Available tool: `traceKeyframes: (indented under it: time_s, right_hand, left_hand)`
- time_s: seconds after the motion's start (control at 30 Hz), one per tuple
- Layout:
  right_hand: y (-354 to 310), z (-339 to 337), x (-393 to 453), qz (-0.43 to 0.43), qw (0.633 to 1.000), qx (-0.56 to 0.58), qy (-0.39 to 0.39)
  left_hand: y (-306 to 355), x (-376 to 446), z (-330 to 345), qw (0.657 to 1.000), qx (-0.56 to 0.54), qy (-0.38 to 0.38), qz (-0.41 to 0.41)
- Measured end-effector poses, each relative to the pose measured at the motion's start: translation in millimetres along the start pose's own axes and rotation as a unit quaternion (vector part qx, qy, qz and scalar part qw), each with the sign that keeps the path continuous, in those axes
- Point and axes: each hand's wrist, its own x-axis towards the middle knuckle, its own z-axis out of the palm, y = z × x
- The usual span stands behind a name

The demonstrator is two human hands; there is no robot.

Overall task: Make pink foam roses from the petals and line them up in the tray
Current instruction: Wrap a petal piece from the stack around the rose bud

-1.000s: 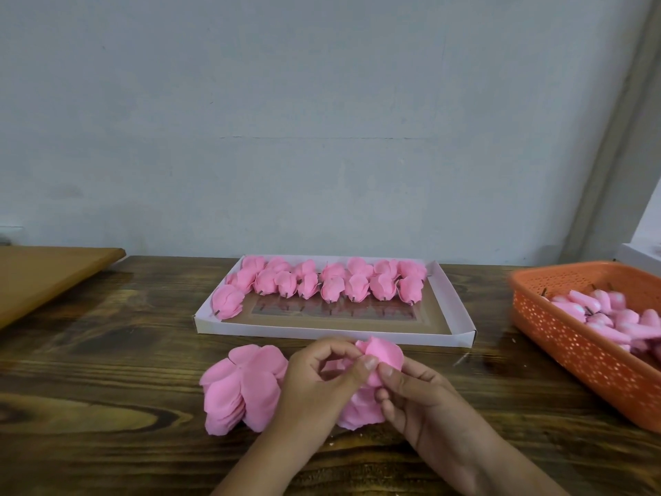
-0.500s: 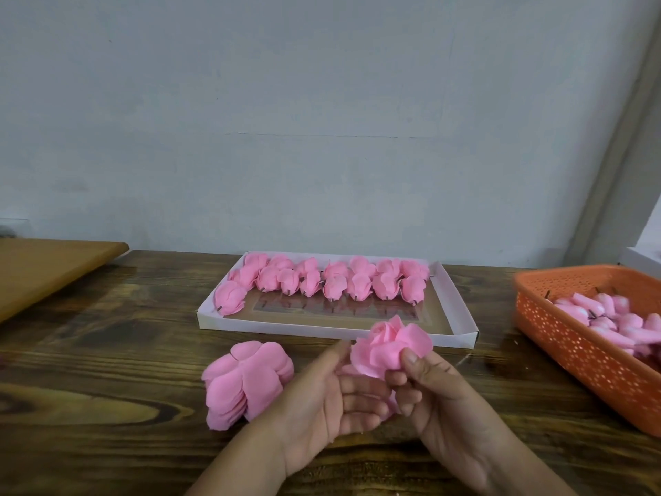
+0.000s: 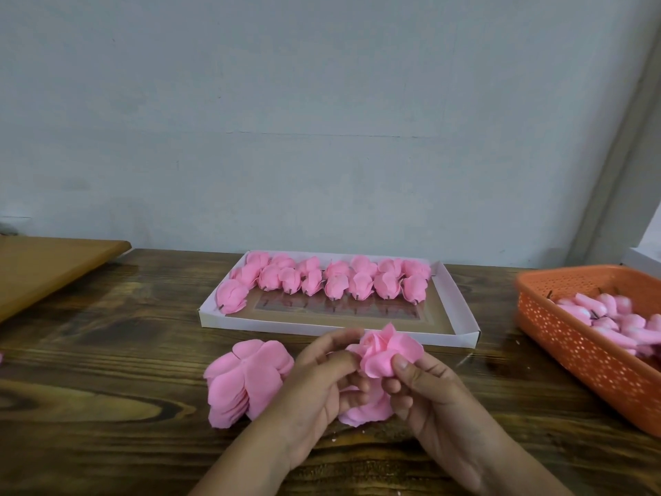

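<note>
Rose now pinched by both left hand and right hand fingers, left palm no longer open, held just in front of tray, petal stack unmoved.

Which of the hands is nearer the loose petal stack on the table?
Left. The left hand sits right beside the petal stack, just to its right. The right hand is farther right, past the rose both hands hold.
</note>
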Motion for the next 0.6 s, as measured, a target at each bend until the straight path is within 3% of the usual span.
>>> traceKeyframes:
  time_s: [0.17, 0.3, 0.37, 0.47, 0.53, 0.6]
  right_hand:
    - [0.8, 0.3, -0.2, 0.009, 1.000, -0.016, 0.008]
    - [0.7, 1.8, 0.5, 0.008, 0.999, 0.047, 0.020]
    - [-1.9, 4.6, -0.9, 0.010, 0.996, 0.093, 0.005]
    - [-0.6, 8.5, -3.8, 0.023, 0.991, 0.125, -0.049]
    - [3.2, 17.0, -5.2, 0.045, 0.980, 0.145, -0.128]
    - [7.2, 20.4, -5.1, 0.066, 0.981, 0.121, -0.133]
  left_hand:
    - [-2.4, 1.7, -0.8, 0.998, 0.038, 0.012, 0.039]
    - [0.1, -1.1, -1.1, 0.993, 0.071, 0.013, 0.089]
    - [4.0, -0.8, 8.8, 0.988, 0.131, -0.008, 0.075]
    - [-0.2, 2.5, 15.8, 0.988, 0.127, -0.087, 0.022]
    - [-5.8, -4.7, 16.2, 0.972, 0.178, -0.145, 0.045]
    - [-10.2, -13.4, 12.4, 0.962, 0.213, -0.147, 0.090]
